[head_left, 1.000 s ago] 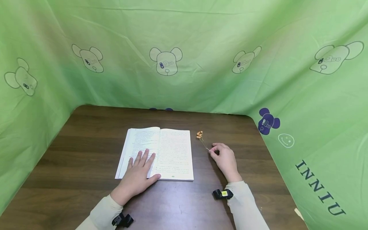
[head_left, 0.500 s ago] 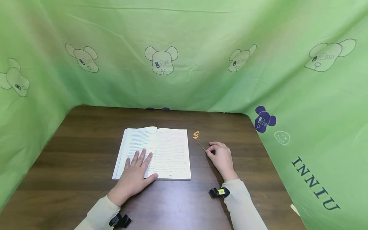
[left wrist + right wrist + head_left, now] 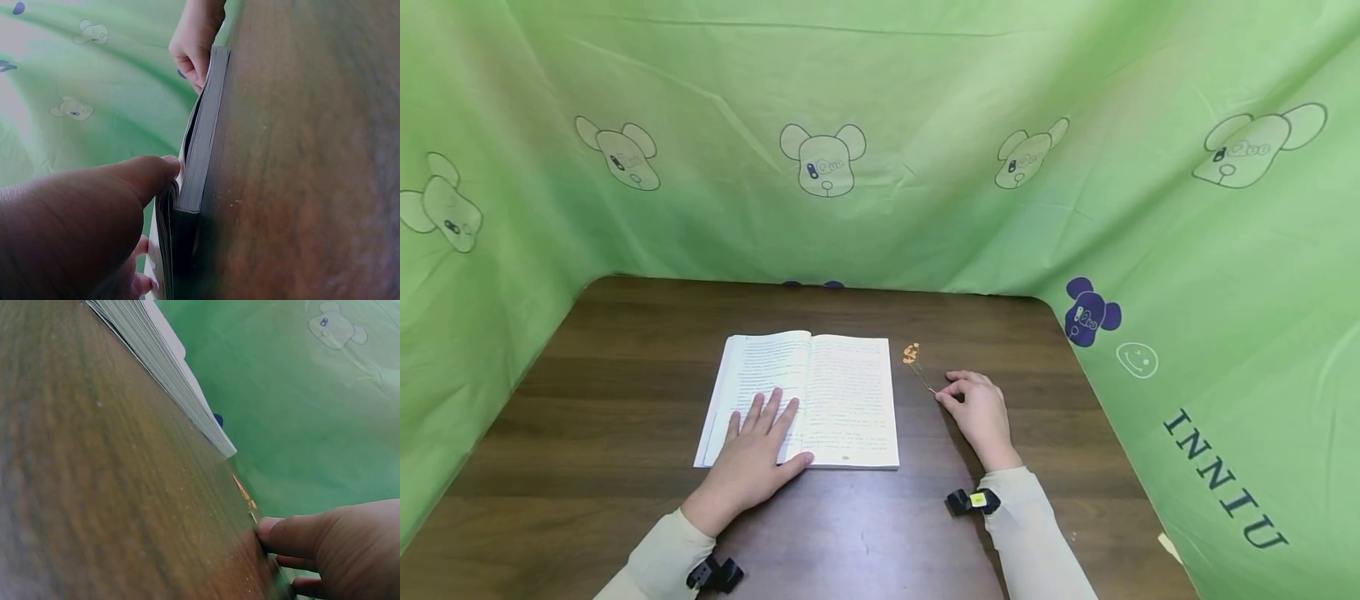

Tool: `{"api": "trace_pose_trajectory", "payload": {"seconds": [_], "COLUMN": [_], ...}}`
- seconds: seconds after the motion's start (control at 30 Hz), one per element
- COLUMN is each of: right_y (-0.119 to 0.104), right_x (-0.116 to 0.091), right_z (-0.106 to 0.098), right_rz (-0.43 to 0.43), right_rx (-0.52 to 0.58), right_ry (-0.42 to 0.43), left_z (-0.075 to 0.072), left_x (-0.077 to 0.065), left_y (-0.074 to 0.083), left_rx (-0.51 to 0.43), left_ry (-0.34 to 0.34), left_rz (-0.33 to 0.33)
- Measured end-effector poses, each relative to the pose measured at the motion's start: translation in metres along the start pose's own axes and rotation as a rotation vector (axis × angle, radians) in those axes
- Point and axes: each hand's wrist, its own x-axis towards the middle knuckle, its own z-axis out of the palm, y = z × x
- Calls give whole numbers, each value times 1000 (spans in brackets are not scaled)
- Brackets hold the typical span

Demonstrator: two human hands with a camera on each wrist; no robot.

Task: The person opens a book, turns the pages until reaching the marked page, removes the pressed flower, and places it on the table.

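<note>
An open book [image 3: 850,392] lies on the brown wooden table, its pages printed with small text. My left hand [image 3: 748,467] rests on the left page with fingers spread and straight, the thumb lying across the lower edge near the spine. To the right of the book is a small dried flower sprig [image 3: 912,354] with orange blooms and a thin stem. Between thumb and index finger, my right hand [image 3: 981,417] pinches the stem's lower end, low over the table. In the right wrist view the orange blooms [image 3: 245,492] show just beyond the thumb tip.
A green cloth [image 3: 865,225] printed with bear heads hangs around the back and sides of the table [image 3: 647,358]. Black wrist cameras sit on both pale sleeves [image 3: 1037,533]. A small pale scrap [image 3: 1169,547] lies at the table's right edge.
The whole head view has shifted slightly left since a second ago. Both hands, the book and the flower sprig keep their places relative to one another.
</note>
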Motion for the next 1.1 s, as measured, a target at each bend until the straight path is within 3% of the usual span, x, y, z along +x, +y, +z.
{"api": "trace_pose_trajectory", "payload": {"seconds": [0.4, 0.7, 0.9, 1.1], "right_y": [3, 1, -7, -21], "right_x": [0, 0, 0, 0], "right_z": [0, -6, -16, -25], "right_rz": [3, 54, 32, -36], "right_rx": [28, 130, 169, 181], "right_ry": [-11, 8, 80, 97], "left_z": [1, 2, 0, -3], "left_x": [1, 0, 0, 1], "left_y": [-2, -2, -2, -2], "left_rx": [-30, -26, -19, -8], "left_ry": [34, 52, 28, 6], "left_rz": [9, 19, 9, 6]}}
